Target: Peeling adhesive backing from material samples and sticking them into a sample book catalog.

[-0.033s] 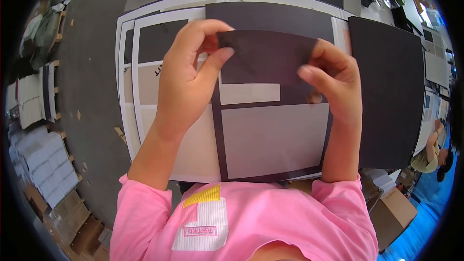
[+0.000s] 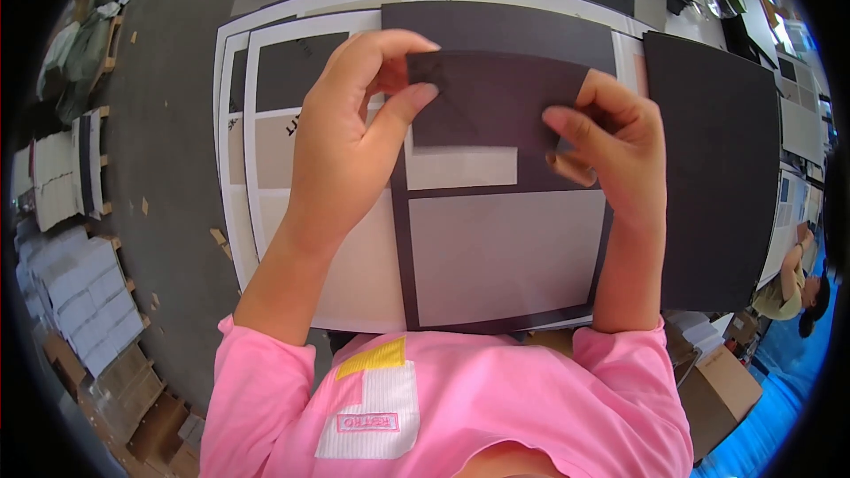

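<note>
You hold the dark card (image 2: 487, 97) over the dark panel (image 2: 532, 170) at the frame's upper centre, left hand (image 2: 341, 137) and right hand (image 2: 624, 143) pinching its ends. The next move likely calls for keeping it level.

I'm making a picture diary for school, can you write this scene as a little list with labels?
Left hand: pinches the left end of a dark, rectangular, paper-like sheet
Right hand: pinches that sheet's right end
Lower in view: light grey rectangular panel and off-white rectangular strip
On the right: large black rectangular board
Clothes: pink cloth shirt
</note>
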Tool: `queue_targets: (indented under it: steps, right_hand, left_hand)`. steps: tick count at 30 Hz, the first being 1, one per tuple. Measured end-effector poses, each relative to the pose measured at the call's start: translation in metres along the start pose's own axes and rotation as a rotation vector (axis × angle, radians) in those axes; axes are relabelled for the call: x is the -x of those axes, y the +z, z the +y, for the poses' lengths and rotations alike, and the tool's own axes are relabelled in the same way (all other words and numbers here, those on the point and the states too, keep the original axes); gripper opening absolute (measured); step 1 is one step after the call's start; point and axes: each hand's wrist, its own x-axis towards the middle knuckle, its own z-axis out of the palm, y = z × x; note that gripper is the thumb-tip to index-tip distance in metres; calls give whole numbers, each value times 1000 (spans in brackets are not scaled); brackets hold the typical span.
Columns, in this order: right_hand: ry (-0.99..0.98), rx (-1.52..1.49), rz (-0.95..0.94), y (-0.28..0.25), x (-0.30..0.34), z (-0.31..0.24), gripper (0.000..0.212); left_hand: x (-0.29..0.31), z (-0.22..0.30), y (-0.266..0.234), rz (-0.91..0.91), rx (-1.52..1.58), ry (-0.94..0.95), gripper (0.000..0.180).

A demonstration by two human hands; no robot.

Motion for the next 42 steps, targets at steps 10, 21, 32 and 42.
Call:
queue_targets:
  steps: [10, 21, 32, 42]
  right_hand:
    - [233, 370, -74, -8, -74, 4, 27]
    - [335, 635, -36, 9, -91, 0, 36]
    - [309, 545, -67, 6, -90, 6, 36]
    - [348, 498, -31, 13, -86, -1, 34]
  left_hand:
    - [-44, -30, -19, 17, -90, -322, 21]
    - [-45, -44, -13, -41, -216, -339, 15]
    - [-44, -41, -9, -35, -273, -331, 15]
    - [-41, -41, -8, 0, -263, -318, 15]
